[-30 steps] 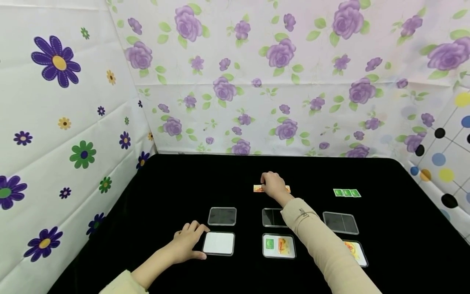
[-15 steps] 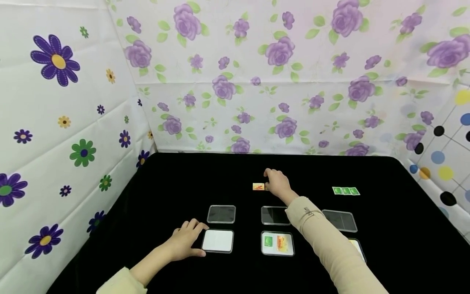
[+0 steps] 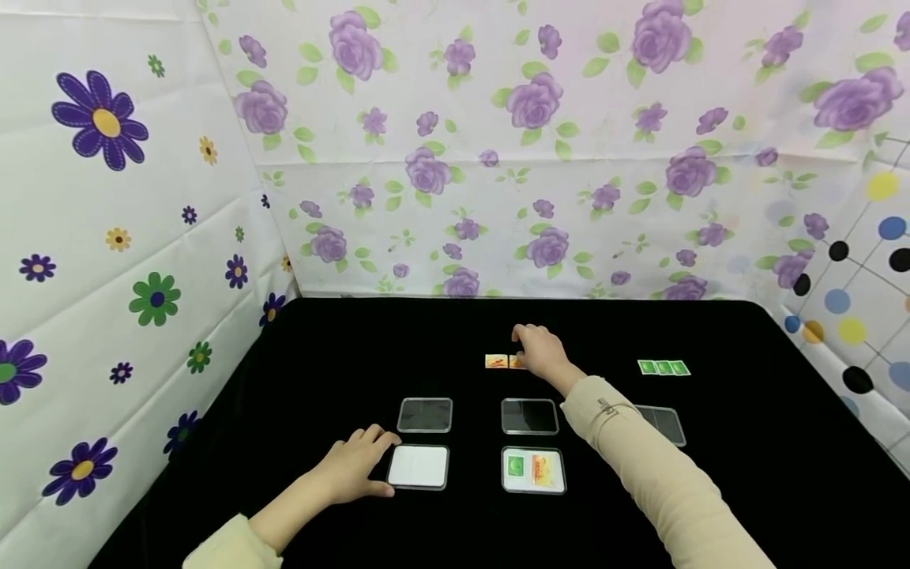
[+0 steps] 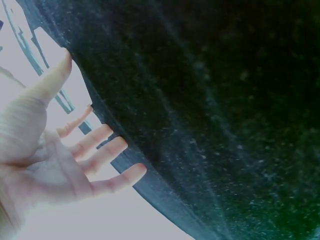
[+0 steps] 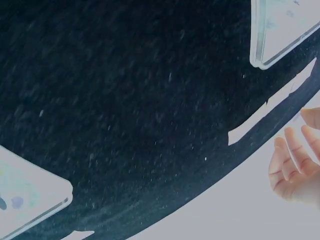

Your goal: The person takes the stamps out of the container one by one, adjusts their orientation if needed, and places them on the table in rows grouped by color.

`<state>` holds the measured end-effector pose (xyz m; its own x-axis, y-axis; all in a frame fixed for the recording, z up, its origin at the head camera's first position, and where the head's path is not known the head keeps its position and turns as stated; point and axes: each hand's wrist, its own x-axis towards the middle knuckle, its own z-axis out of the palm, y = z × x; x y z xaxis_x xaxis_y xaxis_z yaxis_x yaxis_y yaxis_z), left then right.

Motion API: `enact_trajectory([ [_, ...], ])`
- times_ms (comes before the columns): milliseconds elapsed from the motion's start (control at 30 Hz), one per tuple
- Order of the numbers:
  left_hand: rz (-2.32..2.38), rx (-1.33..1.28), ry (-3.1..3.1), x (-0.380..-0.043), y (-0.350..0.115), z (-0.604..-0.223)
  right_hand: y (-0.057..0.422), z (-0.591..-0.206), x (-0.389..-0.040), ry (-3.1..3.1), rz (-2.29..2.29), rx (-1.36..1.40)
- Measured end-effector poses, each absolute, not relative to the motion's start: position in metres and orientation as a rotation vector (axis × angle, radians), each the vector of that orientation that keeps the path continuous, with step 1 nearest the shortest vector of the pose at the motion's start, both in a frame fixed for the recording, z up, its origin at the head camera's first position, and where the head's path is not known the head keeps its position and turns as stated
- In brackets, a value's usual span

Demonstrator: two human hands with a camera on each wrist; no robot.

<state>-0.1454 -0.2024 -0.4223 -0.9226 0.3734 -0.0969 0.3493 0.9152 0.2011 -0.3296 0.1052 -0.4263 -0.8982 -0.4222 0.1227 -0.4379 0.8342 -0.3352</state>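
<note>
Fingers spread, my left hand [image 3: 355, 468] rests at the left edge of a clear rimmed case with a blank white insert [image 3: 419, 466]. In the left wrist view the left palm [image 4: 45, 175] shows, fingers extended. My right hand [image 3: 543, 354] reaches to the back of the black table, fingers bent over orange picture cards [image 3: 497, 361]. One orange card lies just left of the fingers; another is partly hidden beneath them. At the right edge of the right wrist view, the right hand [image 5: 300, 165] is overexposed, so whether it pinches a card cannot be made out.
A middle case [image 3: 533, 470] holds a green card and an orange card. Clear trays [image 3: 425, 415], [image 3: 529, 416] lie behind the cases, and a third tray [image 3: 664, 425] is partly behind the right sleeve. Green cards [image 3: 664, 367] lie in a row at back right. Floral cloth walls surround the table.
My right hand has shifted slightly right along the orange cards, and a dark gap now shows between two of them. My left hand keeps its place at the white-insert case.
</note>
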Motion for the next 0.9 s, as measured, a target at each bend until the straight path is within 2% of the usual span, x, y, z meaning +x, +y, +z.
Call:
enact_trajectory([
  [400, 0.266, 0.586, 2.970, -0.144, -0.198, -0.418, 0.113, -0.413, -0.324, -2.956, 0.515, 0.805],
  [900, 0.243, 0.812, 3.028, -0.161, -0.171, -0.413, 0.118, -0.411, -0.309, -2.913, 0.502, 0.874],
])
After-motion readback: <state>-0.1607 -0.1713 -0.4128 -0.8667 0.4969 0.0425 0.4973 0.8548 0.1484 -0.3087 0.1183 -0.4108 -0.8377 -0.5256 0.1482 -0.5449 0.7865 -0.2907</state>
